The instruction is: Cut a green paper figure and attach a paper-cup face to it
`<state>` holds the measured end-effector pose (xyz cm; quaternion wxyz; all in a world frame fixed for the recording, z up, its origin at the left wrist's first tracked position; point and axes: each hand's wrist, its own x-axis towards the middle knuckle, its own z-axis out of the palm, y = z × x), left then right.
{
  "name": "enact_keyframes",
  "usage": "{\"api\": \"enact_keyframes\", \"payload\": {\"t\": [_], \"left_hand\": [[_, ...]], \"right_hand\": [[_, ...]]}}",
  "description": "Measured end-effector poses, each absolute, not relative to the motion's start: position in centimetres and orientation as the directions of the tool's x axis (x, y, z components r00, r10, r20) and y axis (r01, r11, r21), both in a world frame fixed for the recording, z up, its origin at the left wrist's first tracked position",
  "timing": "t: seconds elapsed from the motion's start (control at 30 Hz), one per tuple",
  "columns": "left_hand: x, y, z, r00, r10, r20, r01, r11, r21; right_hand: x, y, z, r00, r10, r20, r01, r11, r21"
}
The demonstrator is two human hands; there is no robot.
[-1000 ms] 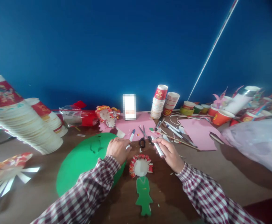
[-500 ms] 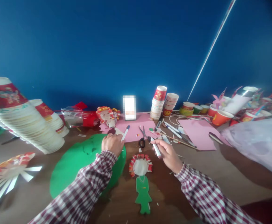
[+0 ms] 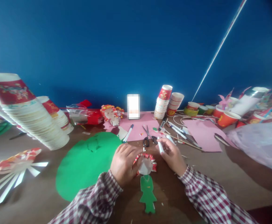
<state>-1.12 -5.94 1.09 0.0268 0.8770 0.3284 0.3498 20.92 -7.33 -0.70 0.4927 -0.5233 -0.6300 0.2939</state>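
My right hand (image 3: 173, 157) is closed around a white marker (image 3: 160, 147), which tilts above the table. My left hand (image 3: 126, 163) is over the left edge of a round cut paper cup (image 3: 145, 166) with a red fringe, thumb and fingers apart, and covers part of that fringe. Just below the cup lies a green figure cut-out (image 3: 147, 194) with a drawn necklace. Under and beside my left forearm is a large green sheet (image 3: 79, 168) with dark drawn marks. A marker with a dark blue cap (image 3: 128, 133) lies beyond my left hand.
Scissors (image 3: 146, 135) lie on pink paper (image 3: 138, 124) among scraps. Tall paper cup stacks (image 3: 37, 118) lean at the left; more cup stacks (image 3: 163, 102) stand behind the scissors. On the right are pens (image 3: 178, 132), orange cups (image 3: 228, 119) and a plastic bag (image 3: 259, 140).
My left hand has let go of the blue-capped marker, which now lies on the pink paper, and has come back toward the fringed cup. My right hand keeps its marker, tilted more upright.
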Motion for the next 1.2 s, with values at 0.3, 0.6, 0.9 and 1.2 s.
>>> {"api": "enact_keyframes", "payload": {"t": [0.3, 0.6, 0.9, 1.2], "left_hand": [[-1.5, -7.2, -0.3, 0.567, 0.542, 0.62, 0.454, -0.834, 0.314], [-1.7, -7.1, -0.5, 0.55, 0.56, 0.62, 0.447, -0.824, 0.348], [-1.7, -7.3, -0.2, 0.527, 0.597, 0.605, 0.479, -0.797, 0.369], [-2.4, -9.3, 0.4, 0.616, 0.49, 0.617, 0.393, -0.87, 0.299]], "right_hand": [[20.5, -7.3, -0.7, 0.131, 0.935, 0.329, 0.464, 0.236, -0.854], [20.3, -7.6, -0.5, 0.176, 0.867, 0.466, 0.62, 0.27, -0.737], [20.2, -7.5, -0.7, 0.153, 0.89, 0.429, 0.619, 0.252, -0.744], [20.0, -7.4, -0.9, 0.207, 0.909, 0.362, 0.491, 0.223, -0.842]]}}
